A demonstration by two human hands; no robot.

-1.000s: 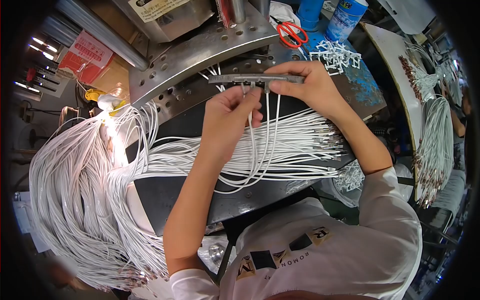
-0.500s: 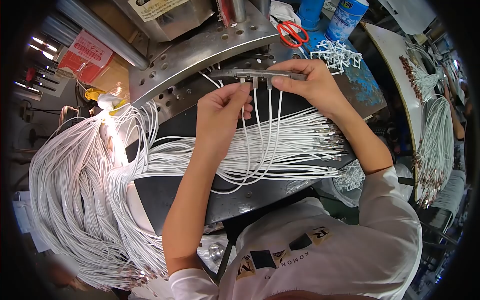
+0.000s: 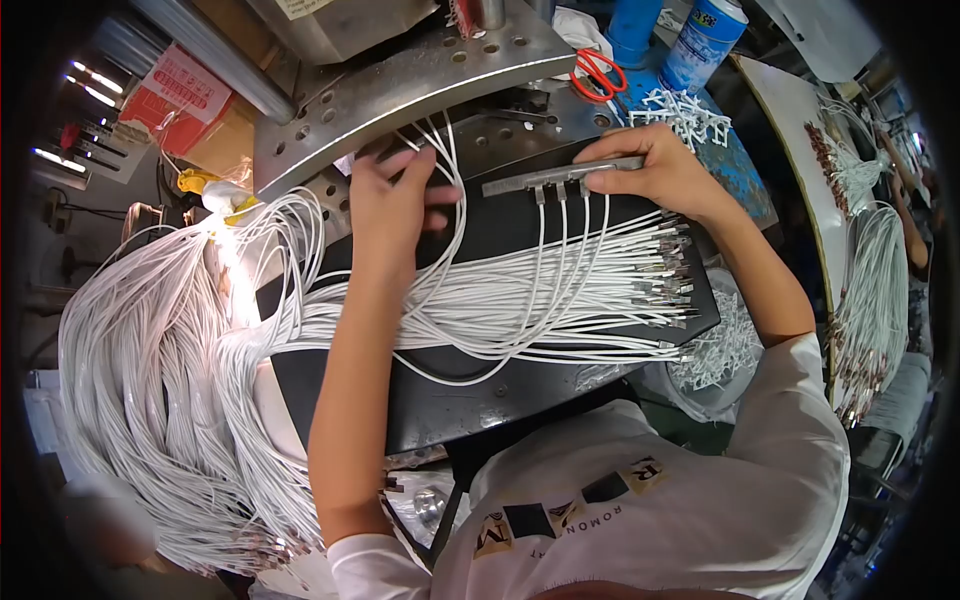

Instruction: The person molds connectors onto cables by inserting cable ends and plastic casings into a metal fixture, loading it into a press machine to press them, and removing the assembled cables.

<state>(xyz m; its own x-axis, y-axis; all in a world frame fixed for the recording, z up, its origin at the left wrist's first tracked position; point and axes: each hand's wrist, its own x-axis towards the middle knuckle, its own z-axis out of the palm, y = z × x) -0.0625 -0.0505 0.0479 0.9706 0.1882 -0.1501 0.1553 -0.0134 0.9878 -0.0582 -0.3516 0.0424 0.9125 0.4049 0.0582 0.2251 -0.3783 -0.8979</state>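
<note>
My right hand [image 3: 655,172] grips one end of a long metal bar fixture [image 3: 520,184], thumb below and fingers above. Several white cables [image 3: 563,235] hang from its lower edge by their metal connectors and loop down over the bench. Away to the left, my left hand [image 3: 388,215] is raised under the edge of the machine plate, its fingers apart and a little blurred. Beside its fingertips, another group of white cables [image 3: 455,190] runs up under the plate, where their ends are hidden. Below both hands lies a bundle of white cables [image 3: 560,285], connector ends toward the right.
A perforated steel plate [image 3: 400,95] overhangs the back. A large cable bundle [image 3: 150,370] hangs over the left side. Red-handled scissors [image 3: 598,75], a blue spray can [image 3: 703,45] and small white plastic pieces [image 3: 680,115] sit back right. A bag of white pieces [image 3: 715,350] stands front right.
My left hand has left the bar and moved left to the cables under the plate. My right hand has carried the bar right and slightly down, with its cables hanging from it.
</note>
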